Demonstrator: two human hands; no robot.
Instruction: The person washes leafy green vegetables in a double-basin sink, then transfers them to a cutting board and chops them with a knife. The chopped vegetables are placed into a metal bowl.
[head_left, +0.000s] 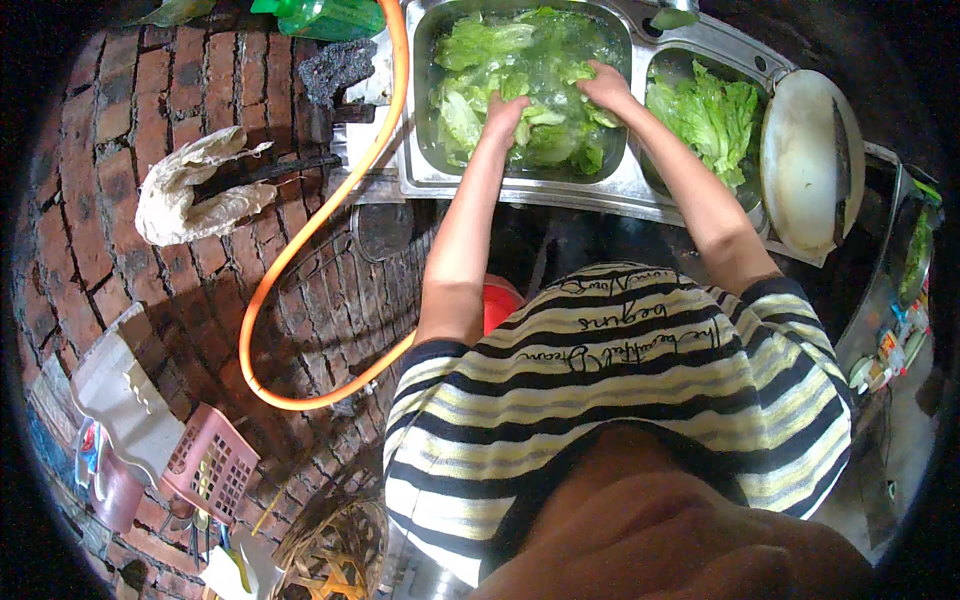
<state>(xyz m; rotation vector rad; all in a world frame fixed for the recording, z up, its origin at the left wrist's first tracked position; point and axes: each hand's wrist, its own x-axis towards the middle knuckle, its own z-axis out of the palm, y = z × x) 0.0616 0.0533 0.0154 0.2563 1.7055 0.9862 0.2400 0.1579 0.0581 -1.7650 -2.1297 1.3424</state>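
Note:
Both my hands are in the large left basin of a stainless steel double sink (525, 187), among green lettuce leaves (555, 154) lying in water. My left hand (508, 116) is at the basin's middle, its fingers partly hidden by leaves and water. Farther right, my right hand (604, 86) touches leaves near the divider, its fingertips partly hidden too. Whether either hand grips a leaf cannot be told. More lettuce (709, 120) lies heaped in the smaller right basin. The tap (673, 16) shows at the top edge, above the divider.
An orange hose (281, 277) loops down left of the sink beside a brick wall (142, 82). A green plastic bottle (330, 19) lies at the upper left. A round metal lid (806, 161) leans at the sink's right end. A red bucket (501, 301) stands below, partly hidden by my left arm.

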